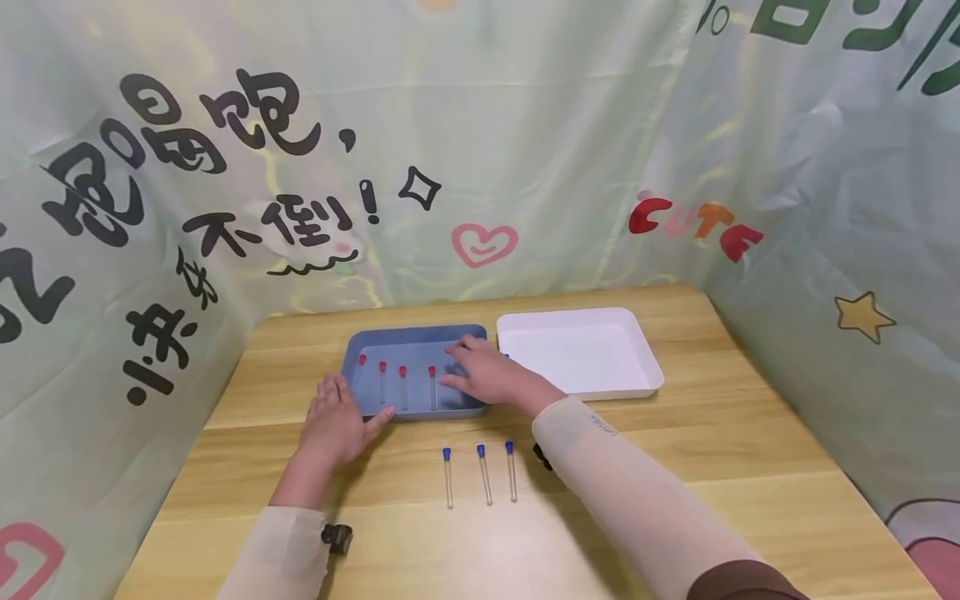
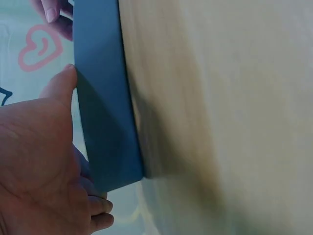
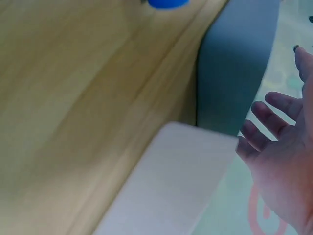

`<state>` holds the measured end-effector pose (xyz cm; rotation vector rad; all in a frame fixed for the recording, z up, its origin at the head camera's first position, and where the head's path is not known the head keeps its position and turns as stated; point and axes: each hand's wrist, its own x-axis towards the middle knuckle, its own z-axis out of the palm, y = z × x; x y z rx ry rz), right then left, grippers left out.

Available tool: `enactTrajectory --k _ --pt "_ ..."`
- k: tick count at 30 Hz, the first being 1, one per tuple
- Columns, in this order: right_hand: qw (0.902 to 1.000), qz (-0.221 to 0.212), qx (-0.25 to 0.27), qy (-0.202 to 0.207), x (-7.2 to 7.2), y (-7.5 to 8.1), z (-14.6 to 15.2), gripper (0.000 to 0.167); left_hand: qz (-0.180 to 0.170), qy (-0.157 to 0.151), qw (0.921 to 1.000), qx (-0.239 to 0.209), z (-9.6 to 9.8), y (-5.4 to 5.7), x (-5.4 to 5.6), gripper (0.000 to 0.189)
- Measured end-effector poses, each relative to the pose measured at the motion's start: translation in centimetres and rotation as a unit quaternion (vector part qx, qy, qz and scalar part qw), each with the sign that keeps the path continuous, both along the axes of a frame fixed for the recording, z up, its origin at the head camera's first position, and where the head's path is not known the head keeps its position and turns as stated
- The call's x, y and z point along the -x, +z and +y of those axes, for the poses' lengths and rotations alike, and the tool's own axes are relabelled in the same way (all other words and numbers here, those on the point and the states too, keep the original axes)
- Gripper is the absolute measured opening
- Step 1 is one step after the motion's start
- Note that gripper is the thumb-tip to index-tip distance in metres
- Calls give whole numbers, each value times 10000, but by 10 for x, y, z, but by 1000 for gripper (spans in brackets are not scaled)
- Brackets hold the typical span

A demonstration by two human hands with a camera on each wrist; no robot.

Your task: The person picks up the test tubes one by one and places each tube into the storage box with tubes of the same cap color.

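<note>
A blue-grey tray (image 1: 420, 337) holds several thin clear tubes with red caps (image 1: 402, 387), lying in a loose row. My left hand (image 1: 333, 421) is at its front left corner, fingers along the left side and thumb at the front rim. The left wrist view shows that thumb (image 2: 63, 85) touching the rim. My right hand (image 1: 487, 371) is over the tray's right end, thumb and fingers apart, nothing visible between them. Loosely bent fingers (image 3: 266, 117) show in the right wrist view. Three blue-capped tubes (image 1: 483, 475) lie on the table in front.
Right beside the blue-grey tray stands a white tray (image 1: 600, 387). Something small and blue (image 1: 507, 357) peeks out behind my right wrist at that tray's left edge. Printed cloth (image 1: 570, 167) surrounds the wooden table (image 1: 360, 517) at the back and sides.
</note>
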<state>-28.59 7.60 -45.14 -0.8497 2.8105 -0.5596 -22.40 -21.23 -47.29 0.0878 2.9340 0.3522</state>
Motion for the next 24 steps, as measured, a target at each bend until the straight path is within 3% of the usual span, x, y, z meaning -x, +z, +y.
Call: enactTrajectory --k 7,18,24 --pt "9996 36 203 -205 -9 9 27 68 511 -221 9983 171 11 12 -2 109" --pt "9980 54 337 -535 -26 6 70 73 1469 -818 9855 232 52 36 -31 90" --pt "9962 402 255 -725 -34 2 105 75 1573 -1178 9792 511 75 38 -47 87"
